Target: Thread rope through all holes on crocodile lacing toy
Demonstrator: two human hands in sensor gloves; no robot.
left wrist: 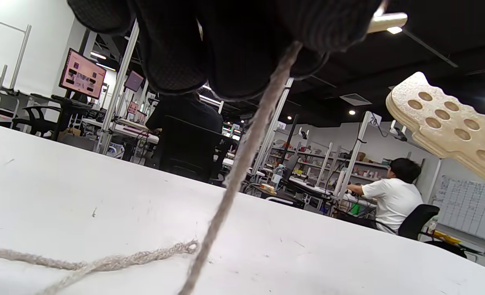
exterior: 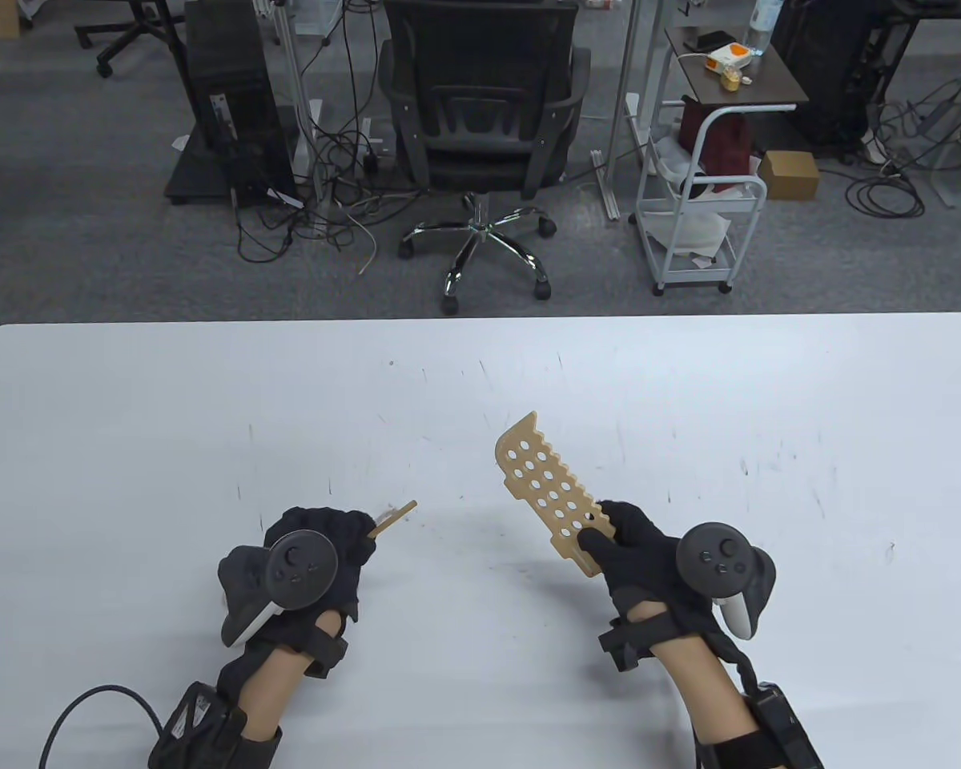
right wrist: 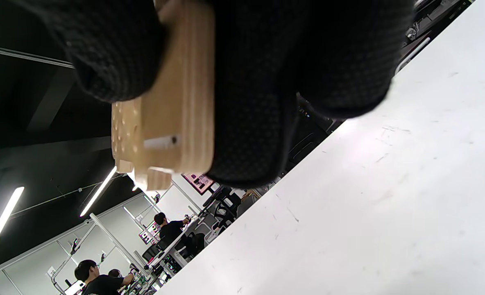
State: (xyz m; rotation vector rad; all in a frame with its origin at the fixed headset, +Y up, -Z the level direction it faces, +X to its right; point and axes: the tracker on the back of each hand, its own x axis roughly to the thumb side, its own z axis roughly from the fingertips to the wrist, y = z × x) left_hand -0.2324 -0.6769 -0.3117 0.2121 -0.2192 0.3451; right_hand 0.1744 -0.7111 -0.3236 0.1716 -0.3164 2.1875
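The left hand [exterior: 308, 561] sits at the lower left of the table view, fingers curled closed in a pinch. The right hand [exterior: 649, 557], lower right, is closed in a grip, thumb on top.

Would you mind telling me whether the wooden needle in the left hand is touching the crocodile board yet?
Apart. The table view shows bare table between the wooden needle, held by the left hand, and the crocodile board, gripped by the right hand.

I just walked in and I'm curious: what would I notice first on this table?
The wooden crocodile board full of round holes, held up off the white table by the right hand. Next, the left hand pinching a wooden needle, with grey rope hanging down from it onto the table.
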